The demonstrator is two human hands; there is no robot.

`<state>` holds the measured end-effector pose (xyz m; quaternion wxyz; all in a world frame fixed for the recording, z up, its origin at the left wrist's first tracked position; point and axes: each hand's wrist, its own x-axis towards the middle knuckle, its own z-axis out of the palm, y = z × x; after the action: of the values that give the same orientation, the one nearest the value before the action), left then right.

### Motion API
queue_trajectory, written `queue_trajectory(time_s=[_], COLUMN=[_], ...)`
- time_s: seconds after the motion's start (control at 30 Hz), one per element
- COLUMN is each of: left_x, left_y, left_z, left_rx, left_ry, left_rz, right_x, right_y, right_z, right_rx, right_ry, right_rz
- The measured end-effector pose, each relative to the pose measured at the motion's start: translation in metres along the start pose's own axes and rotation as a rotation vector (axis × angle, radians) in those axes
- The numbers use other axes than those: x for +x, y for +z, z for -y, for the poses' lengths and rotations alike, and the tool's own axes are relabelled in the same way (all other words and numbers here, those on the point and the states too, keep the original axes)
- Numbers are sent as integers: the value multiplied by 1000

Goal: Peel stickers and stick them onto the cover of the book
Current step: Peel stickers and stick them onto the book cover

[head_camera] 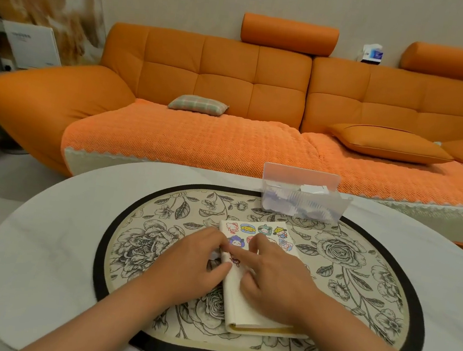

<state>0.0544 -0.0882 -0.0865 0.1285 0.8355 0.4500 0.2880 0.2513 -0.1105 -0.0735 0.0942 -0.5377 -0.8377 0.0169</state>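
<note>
Your book (pixel 238 303) lies closed on the floral mat (pixel 158 213) in the middle of the desk (pixel 41 239), with stickers (pixel 247 228) across the far end of its cover. Your right grip (pixel 276 277) rests on the cover, clamped on nothing, its forefinger stretched out and pressing a small sticker (pixel 235 261) near the left edge. Your left grip (pixel 190 260) sits curled against that edge; you cannot tell whether it clamps anything. A clear box (pixel 302 204) stands beyond the book
</note>
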Motion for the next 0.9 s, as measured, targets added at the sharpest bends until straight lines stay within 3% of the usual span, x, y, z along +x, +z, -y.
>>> queue_trajectory(time_s=[0.17, 0.47, 0.7, 0.9], left_x=[-8, -3, 0, -4], left_y=[-3, -7, -10, -22], left_z=[-6, -12, -12, -8], left_rx=[34, 273, 371, 315], left_ry=[-10, 31, 66, 63], left_rz=[71, 208, 228, 284], right_x=[2, -13, -22, -24], right_y=[5, 19, 10, 12], right_z=[0, -5, -8, -8], right_rx=[11, 57, 115, 122], right_ry=[3, 0, -104, -66], right_rz=[-17, -298, -241, -227])
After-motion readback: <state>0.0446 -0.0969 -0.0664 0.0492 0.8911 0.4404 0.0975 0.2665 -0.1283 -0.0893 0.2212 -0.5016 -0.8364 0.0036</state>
